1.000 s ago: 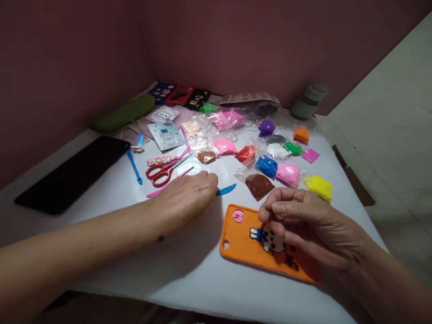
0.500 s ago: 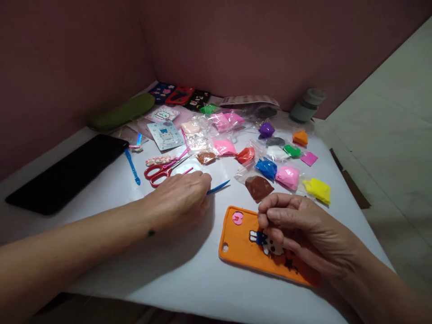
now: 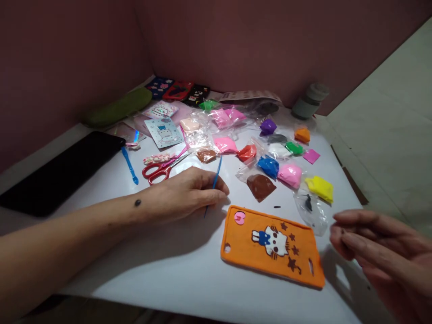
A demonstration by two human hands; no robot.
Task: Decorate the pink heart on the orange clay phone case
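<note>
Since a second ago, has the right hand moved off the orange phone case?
Yes. The right hand has left the orange phone case, now open past its right end.

Dim room, walls dark. Light from above brightens the white table (image 3: 168, 270) beyond the orange case (image 3: 246, 247); the right hand (image 3: 378, 252) beside it blurs.

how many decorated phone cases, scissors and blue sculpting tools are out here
decorated phone cases: 4 (orange case, dark blue case, red case, black case)
scissors: 1
blue sculpting tools: 2 (held tool in left hand, loose tool on table)
total: 7
</note>
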